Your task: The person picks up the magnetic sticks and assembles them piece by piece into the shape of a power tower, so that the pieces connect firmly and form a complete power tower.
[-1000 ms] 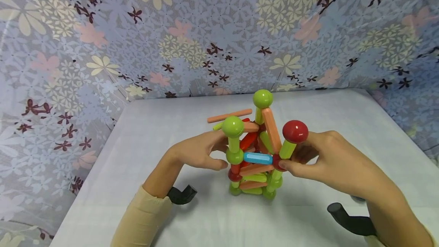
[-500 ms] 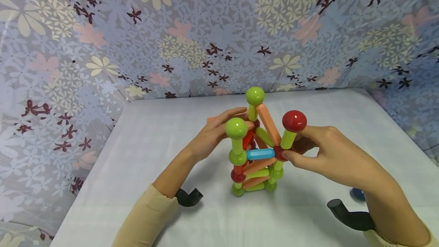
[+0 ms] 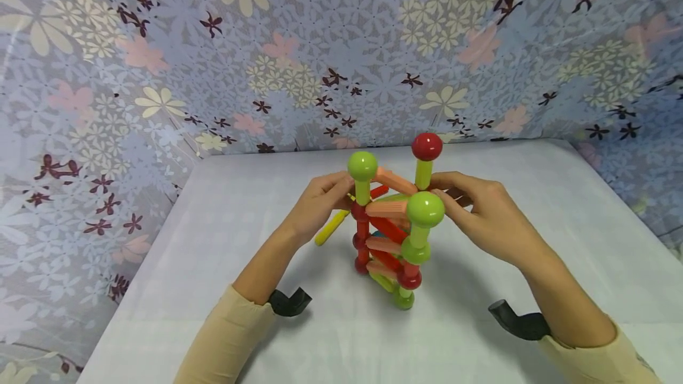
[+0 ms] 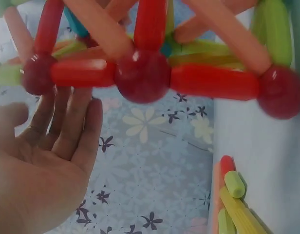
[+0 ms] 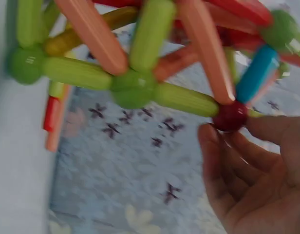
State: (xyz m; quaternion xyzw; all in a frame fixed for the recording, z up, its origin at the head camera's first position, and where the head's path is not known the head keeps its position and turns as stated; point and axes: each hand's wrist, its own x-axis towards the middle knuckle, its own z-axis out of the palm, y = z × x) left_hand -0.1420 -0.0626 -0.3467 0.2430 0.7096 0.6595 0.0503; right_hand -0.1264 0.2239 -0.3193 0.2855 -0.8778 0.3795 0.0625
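A tower of toy building rods and balls (image 3: 386,210) stands upright, with light-green, red, orange and blue rods joined by green and red balls. Green balls top its left and front columns, and a large red ball (image 3: 427,146) tops the back right one. My left hand (image 3: 317,209) is at the upper left column; in the left wrist view its fingers reach up behind a dark red joint ball (image 4: 39,74), the thumb standing apart. Between thumb and fingers, my right hand (image 3: 482,209) pinches a dark red joint ball (image 5: 230,116) under the red-topped column.
Loose rods lie on the white tabletop (image 3: 256,188) behind the tower, among them a yellow rod (image 3: 332,227) and a red rod (image 5: 51,113). A flowered cloth (image 3: 299,46) rises behind the table. Black curved pieces (image 3: 290,303) sit at both wrists.
The tower has turned anticlockwise as seen from above: its red-topped column went from front right to back right. My right hand travelled back with it; my left hand shifted to the column now at left.
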